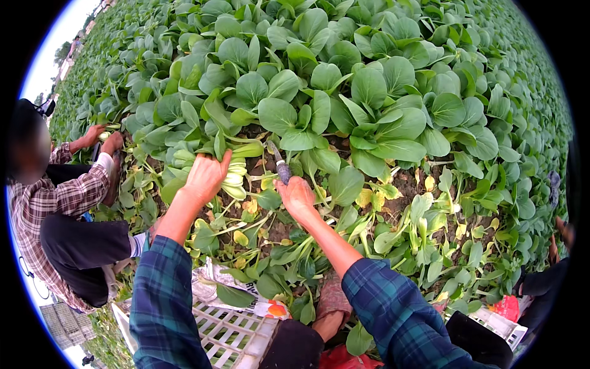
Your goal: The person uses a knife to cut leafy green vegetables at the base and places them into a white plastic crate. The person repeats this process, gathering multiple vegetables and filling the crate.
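My left hand (206, 177) is closed around a bok choy plant (246, 150) whose pale green base points right. Just under that hand, several cut bok choy heads (234, 180) lie stacked with their whitish stem ends facing right. In my right hand (296, 196) is a small harvesting knife, its dark wrapped handle (283, 171) in my fist. The curved metal blade (273, 150) points up and left among the standing bok choy (295, 115), close to the held plant's base. Leaves cover part of the blade's surroundings and the left fingertips.
Trimmed leaves (304, 249) litter the soil below the standing rows. A white plastic crate (230, 332) and a printed sack (226, 281) are by my legs; another crate (500, 323) stands lower right. A person (78, 198) crouches at left, and another person's hand (564, 233) shows at right.
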### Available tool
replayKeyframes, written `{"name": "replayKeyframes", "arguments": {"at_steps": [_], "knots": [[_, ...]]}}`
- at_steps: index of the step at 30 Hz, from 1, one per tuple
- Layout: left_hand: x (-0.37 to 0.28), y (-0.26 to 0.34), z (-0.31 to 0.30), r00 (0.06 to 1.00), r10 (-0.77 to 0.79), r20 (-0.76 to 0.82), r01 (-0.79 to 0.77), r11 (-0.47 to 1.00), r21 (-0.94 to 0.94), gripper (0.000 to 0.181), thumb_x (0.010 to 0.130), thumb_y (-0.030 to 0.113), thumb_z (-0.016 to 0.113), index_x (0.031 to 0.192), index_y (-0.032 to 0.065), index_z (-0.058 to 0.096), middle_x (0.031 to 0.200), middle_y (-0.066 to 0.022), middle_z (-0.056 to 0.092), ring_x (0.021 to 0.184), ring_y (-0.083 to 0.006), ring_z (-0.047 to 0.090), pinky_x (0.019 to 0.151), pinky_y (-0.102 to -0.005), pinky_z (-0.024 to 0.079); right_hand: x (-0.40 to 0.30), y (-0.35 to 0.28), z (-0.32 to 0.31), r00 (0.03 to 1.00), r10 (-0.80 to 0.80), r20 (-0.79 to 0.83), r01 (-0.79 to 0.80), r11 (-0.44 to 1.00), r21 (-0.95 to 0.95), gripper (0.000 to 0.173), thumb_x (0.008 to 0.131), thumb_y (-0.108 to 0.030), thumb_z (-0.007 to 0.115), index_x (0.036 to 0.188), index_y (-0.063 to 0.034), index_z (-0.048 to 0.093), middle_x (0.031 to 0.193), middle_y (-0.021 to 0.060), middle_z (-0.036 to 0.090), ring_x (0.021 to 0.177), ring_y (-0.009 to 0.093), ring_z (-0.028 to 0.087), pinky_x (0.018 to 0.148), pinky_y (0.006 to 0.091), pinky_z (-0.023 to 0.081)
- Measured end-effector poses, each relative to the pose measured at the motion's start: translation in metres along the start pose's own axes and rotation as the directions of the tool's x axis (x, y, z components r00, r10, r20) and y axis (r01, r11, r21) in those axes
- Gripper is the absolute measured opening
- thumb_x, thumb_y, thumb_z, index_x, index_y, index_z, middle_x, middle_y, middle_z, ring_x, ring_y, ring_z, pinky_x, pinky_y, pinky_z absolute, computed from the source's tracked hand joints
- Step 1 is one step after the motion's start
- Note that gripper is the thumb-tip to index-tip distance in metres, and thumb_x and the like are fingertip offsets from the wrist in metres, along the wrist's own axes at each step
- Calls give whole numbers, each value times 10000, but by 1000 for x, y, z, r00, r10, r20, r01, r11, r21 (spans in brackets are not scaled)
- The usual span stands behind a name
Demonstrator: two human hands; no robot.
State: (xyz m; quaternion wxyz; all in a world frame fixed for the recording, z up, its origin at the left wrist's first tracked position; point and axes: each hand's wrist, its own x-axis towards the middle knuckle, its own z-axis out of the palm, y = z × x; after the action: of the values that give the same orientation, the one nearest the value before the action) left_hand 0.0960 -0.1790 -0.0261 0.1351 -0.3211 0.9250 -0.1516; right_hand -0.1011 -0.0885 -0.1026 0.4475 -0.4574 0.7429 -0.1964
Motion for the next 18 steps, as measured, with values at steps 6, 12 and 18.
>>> {"name": "replayKeyframes", "arguments": {"at_steps": [6, 12, 18], "knots": [[-8, 6, 0, 984, -93, 149, 106, 991, -79, 571, 634, -15, 546, 1197, 12, 450, 652, -115, 587, 640, -262, 588, 696, -350, 409, 16, -1, 8, 996, -5, 92, 7, 1000, -27, 454, 829, -434, 562, 812, 16, 621, 841, 198, 632, 791, 365, 610, 711, 457, 455], [-16, 6, 21, 994, -84, 64, 91, 989, -118, 590, 626, -11, 555, 1207, 20, 456, 648, -106, 587, 646, -252, 586, 675, -353, 415, 24, -3, 20, 999, -53, 9, 53, 997, -62, 464, 832, -435, 551, 814, 24, 610, 862, 206, 626, 825, 359, 608, 720, 449, 464], [-22, 13, 20, 985, -87, 152, 105, 988, -115, 604, 617, 23, 596, 1203, 28, 451, 661, -108, 589, 654, -258, 587, 685, -344, 415, 18, -7, 17, 998, -33, 59, 43, 983, -179, 338, 836, -332, 559, 875, -6, 642, 915, 169, 643, 889, 316, 617, 774, 421, 476]]}}
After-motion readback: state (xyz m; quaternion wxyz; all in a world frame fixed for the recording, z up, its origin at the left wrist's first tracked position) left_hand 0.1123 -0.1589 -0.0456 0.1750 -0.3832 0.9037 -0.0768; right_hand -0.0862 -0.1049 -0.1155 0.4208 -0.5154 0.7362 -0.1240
